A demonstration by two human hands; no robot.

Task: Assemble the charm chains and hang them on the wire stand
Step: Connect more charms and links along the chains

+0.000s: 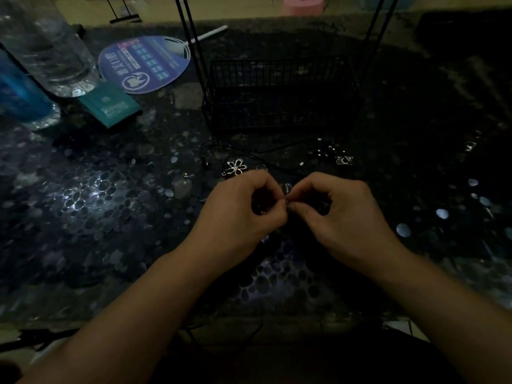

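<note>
Dim light, dark pebble-patterned counter [110, 206]. Left hand [243, 214] and right hand [340, 214] brought together low over the near centre, fingertips of both meeting at one point. Fingers curled, thumb and forefinger of each pressed on a tiny bright piece [287, 193], probably a ring or clasp of a charm chain; too small and dark to name. Held close and raised off the counter, likely so both pinches can work against each other while joining the link.

Flower charm [236, 167] lying on the counter just beyond the left knuckles, not touched. Thin black cord [266, 156] trailing past it toward the right. Small silver bits [329, 152] and a square charm [344, 160] scattered farther right, beyond the right hand, within easy reach.

Wire stand [279, 92] upright behind the parts, black basket base with rods rising out of frame; nothing seen hanging on the visible part. Judged: assembly stage, hanging not yet begun.

Far left: clear bottle [52, 48], blue bottle [19, 90], teal packet [110, 103], printed fan [144, 63].
</note>
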